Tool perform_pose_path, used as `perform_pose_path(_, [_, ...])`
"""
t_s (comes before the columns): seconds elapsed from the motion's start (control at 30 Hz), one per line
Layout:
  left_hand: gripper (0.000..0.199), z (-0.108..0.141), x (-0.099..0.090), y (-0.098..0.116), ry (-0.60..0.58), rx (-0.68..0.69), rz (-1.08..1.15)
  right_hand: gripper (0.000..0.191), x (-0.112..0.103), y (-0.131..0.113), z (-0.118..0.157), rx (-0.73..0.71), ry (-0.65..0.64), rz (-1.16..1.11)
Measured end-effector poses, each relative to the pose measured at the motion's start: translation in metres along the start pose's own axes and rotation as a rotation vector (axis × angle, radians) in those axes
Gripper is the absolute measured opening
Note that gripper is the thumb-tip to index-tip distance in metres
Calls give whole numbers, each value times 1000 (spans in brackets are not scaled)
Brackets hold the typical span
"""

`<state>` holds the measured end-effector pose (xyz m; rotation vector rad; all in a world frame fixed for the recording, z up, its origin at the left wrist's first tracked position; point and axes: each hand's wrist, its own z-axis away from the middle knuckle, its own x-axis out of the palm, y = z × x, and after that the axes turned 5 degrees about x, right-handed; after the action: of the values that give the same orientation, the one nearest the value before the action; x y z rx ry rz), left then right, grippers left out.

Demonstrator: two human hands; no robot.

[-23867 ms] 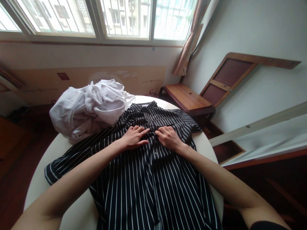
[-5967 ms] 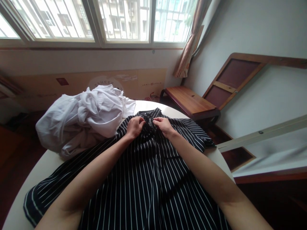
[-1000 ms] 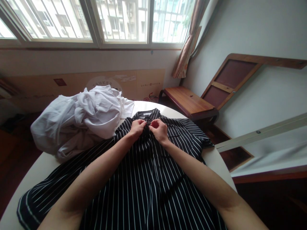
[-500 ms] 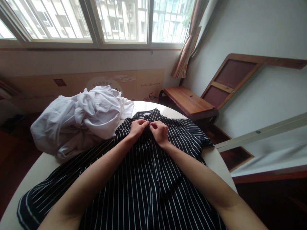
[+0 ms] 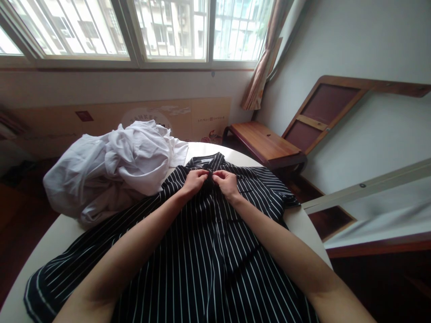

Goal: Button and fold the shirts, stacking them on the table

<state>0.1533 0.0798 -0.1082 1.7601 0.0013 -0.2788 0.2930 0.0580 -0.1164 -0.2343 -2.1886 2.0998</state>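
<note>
A black shirt with white stripes (image 5: 188,242) lies spread on a pale round table (image 5: 47,242), its collar (image 5: 220,158) at the far side. My left hand (image 5: 195,181) pinches the front placket just below the collar. Close beside it, my right hand (image 5: 226,183) pinches the other side of the same spot. Between the fingertips the dark cloth is bunched up; any button there is too small to make out. Both forearms reach across the shirt's body.
A heap of crumpled white cloth (image 5: 114,166) sits on the table at the left, touching the shirt. Beyond the table stand a wooden bench (image 5: 266,139) and a long printed cardboard box (image 5: 208,112) beneath the window. A curtain (image 5: 261,80) hangs at the window's right end.
My right hand has shifted slightly to the right, and the fingertips of both hands are a little farther apart, with bunched dark cloth showing between them. The shirt's body lies as before.
</note>
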Motion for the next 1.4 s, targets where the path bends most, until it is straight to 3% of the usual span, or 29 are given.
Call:
perform_pose_path(0.13, [17, -1, 1, -1, 13, 105, -131, 21, -1, -1, -1, 94, -60, -171])
perform_pose_path(0.37, [15, 7, 6, 15, 64, 213, -395, 30, 5, -7, 6, 41, 8, -47])
perform_pose_path(0.53, [14, 8, 6, 13, 65, 175, -374, 15, 11, -8, 2, 232, 33, -273])
perform_pose_path(0.63, [13, 6, 5, 7, 72, 143, -329, 12, 10, -8, 0, 271, 37, -340])
perform_pose_path(1.0, [15, -2, -1, -12, 113, 67, -141, 21, 3, -11, 1, 248, -8, -383])
perform_pose_path(1.4, [11, 5, 2, 5, 140, 132, -155, 24, 3, -19, 3, 146, 3, -357])
